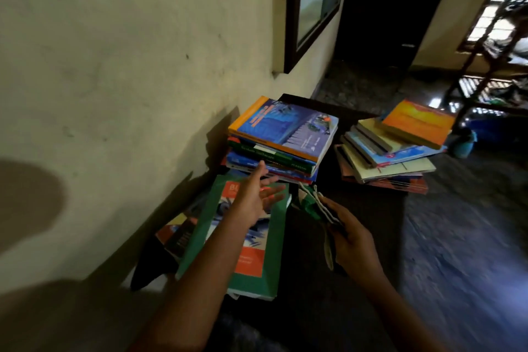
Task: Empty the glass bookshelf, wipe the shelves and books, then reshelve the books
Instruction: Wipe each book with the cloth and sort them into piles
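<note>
Large green paperback book: flat on dark table, directly under left hand, whose spread fingers grasp nothing and reach the blue-and-orange-topped book stack. Right hand, just beside, clutches folded green-and-white cloth.

Three piles of books on the bench: a wall pile, a right pile and a near pile. One loose book at the left. One cloth. Two hands, the left hand and the right hand.
</note>
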Tool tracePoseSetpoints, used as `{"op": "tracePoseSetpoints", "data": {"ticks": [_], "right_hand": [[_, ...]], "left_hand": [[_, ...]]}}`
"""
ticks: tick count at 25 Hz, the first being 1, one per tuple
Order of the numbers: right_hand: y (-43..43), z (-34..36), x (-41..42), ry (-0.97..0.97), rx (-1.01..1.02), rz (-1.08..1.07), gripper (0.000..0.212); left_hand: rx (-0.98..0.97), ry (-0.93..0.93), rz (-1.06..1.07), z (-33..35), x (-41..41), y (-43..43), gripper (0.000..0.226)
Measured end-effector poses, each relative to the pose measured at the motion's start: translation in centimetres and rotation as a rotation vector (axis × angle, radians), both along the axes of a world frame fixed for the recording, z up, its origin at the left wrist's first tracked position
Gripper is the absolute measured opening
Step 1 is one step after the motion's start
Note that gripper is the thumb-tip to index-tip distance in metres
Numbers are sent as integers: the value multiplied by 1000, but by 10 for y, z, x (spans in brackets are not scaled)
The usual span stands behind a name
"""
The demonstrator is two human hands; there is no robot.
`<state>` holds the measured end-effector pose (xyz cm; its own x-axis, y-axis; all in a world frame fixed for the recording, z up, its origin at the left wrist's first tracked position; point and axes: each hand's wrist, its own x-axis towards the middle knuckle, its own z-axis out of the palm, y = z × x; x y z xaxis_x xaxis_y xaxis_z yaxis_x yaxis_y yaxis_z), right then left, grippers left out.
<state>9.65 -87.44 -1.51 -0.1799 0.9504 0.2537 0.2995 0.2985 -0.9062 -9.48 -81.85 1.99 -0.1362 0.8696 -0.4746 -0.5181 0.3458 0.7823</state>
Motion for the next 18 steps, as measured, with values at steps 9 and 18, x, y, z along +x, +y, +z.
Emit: {"op": "tracePoseSetpoints", "data": {"ticks": [9, 18], "right_hand": [[-3, -5, 42, 12, 35, -220, 53], [-9, 14, 29, 57, -13, -172, 67]], "left_hand": [[-225, 37, 305, -6, 66, 96, 98], [14, 53, 259, -31, 47, 72, 43]]}}
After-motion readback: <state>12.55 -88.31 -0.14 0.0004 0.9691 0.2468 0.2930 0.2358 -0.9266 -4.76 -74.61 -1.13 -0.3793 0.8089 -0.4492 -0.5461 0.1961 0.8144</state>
